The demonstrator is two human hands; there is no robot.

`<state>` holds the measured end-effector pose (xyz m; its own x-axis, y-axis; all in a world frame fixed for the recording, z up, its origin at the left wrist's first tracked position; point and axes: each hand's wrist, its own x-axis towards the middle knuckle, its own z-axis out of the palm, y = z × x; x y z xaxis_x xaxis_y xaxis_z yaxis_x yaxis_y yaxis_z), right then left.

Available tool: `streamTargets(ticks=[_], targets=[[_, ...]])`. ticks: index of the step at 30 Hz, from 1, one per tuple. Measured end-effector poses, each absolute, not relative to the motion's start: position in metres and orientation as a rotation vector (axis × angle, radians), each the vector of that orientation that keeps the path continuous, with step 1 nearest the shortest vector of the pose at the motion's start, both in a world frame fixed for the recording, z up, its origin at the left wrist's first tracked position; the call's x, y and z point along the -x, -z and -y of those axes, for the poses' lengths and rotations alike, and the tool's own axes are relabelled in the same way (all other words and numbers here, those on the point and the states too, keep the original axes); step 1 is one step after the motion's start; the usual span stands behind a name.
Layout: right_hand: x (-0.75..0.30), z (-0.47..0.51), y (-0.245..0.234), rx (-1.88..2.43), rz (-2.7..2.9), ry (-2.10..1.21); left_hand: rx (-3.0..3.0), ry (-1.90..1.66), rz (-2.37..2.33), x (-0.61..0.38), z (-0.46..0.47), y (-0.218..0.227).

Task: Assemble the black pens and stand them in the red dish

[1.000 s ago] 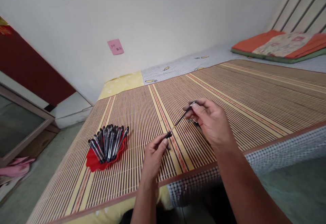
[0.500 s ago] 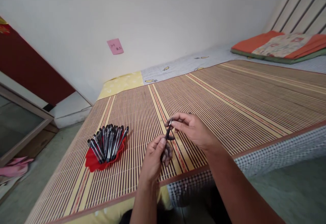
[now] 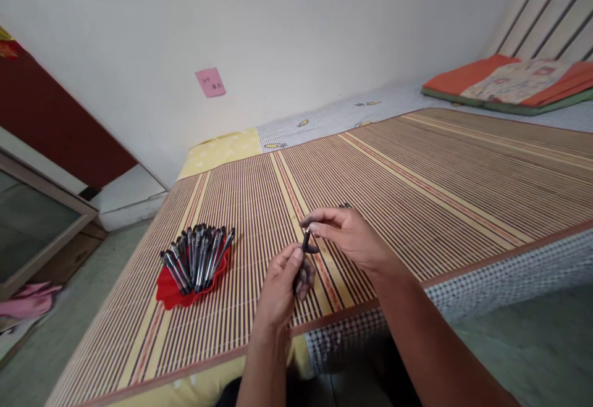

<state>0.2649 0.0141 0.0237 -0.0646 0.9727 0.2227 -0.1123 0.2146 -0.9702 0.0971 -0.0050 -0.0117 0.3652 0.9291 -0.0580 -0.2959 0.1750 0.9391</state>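
My left hand [image 3: 281,285] is closed round the barrel of a dark pen [image 3: 302,257], held upright over the striped bamboo mat [image 3: 417,191]. My right hand [image 3: 349,237] pinches the pen's top end between thumb and fingers. Both hands meet near the mat's front edge. A small dark piece [image 3: 345,205] peeks out on the mat just behind my right hand. To the left, a red dish [image 3: 173,293] holds several dark pens [image 3: 197,257] fanned out.
The mat covers a bed with a checked sheet [image 3: 509,277] along its front and a yellow sheet [image 3: 222,151] at the far left corner. A folded orange and green quilt [image 3: 509,83] lies at the back right. A pink note [image 3: 210,82] is stuck on the wall.
A second ago my right hand held a thin refill stretched out from my left hand. It has since slid in toward the left hand, and now only the short pen shows between them.
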Motion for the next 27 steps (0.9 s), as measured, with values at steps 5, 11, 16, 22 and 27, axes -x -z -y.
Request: streamTargets(ticks=[5, 11, 16, 22, 27], targets=[[-0.2656, -0.0160, -0.0225, 1.007, 1.235, -1.110, -1.044, -0.989, -0.766, -0.0977, 0.0051, 0.0119], [-0.2668, -0.0141, -0.0242, 0.939, 1.310, -1.130, -1.041, -0.991, -0.767, -0.0977, 0.0046, 0.0129], [-0.2646, -0.0154, -0.0235, 0.999, 1.238, -1.118, -1.055, -0.986, -0.779, -0.0981, 0.0047, 0.0144], [-0.2663, -0.0149, -0.0236, 0.959, 1.305, -1.127, -1.038, -0.993, -0.782, -0.0974, 0.0037, 0.0154], [-0.2658, -0.0158, -0.0220, 1.045, 1.295, -1.077, -1.083, -0.991, -0.788, -0.0976, 0.0033, 0.0149]])
